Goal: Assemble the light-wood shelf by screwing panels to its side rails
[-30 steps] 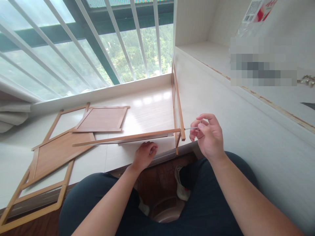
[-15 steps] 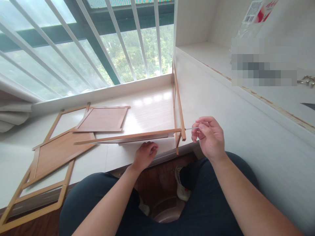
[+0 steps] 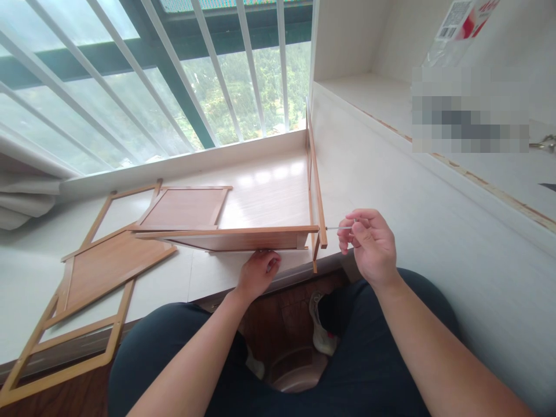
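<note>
My right hand (image 3: 373,243) is closed in a pinch on a thin metal hex key (image 3: 339,228). The key's far end meets the outer side of an upright wooden frame (image 3: 317,179), near its front end. A wooden panel (image 3: 243,240) stands tilted on its long edge, its right end against that frame. Beside the panel's near face, my left hand (image 3: 258,272) is loosely curled, its knuckles apparently touching the lower edge. I see nothing in its fingers.
Flat wooden panels (image 3: 186,208) and a longer wooden frame (image 3: 113,341) lie to the left on the white sill (image 3: 269,174). A white wall (image 3: 403,202) runs along the right, with a ledge (image 3: 365,90) above it. A barred window (image 3: 195,75) is behind.
The standing panel has tilted, so more of its near face shows and its left end sits higher. The hex key stays at the frame in my right hand. The view has shifted slightly.
</note>
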A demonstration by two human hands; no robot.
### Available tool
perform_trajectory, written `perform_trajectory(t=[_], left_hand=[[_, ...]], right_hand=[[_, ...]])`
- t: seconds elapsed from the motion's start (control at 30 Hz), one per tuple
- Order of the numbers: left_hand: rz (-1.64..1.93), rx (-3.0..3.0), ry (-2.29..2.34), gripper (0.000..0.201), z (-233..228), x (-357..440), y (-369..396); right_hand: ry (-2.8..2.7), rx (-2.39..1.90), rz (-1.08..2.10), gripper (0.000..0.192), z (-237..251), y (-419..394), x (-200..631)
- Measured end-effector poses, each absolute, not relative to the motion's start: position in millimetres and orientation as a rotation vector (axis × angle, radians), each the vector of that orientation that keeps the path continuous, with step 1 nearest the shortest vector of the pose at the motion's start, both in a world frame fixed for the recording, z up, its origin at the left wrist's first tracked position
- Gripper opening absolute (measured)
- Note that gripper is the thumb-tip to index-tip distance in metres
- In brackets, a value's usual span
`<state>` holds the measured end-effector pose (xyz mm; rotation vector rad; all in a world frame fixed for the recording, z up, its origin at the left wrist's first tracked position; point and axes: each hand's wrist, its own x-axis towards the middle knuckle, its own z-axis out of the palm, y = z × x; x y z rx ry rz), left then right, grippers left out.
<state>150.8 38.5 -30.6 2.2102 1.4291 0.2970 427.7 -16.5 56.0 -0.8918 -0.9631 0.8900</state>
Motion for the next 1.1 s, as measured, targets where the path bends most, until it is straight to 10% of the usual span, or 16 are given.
perform_trajectory(t=[1.1], left_hand=[[0.298, 2.198, 1.442, 0.020, -30, 152, 38]], right_hand=[[-1.013, -0.909, 0.839, 0.028, 43, -13, 430]])
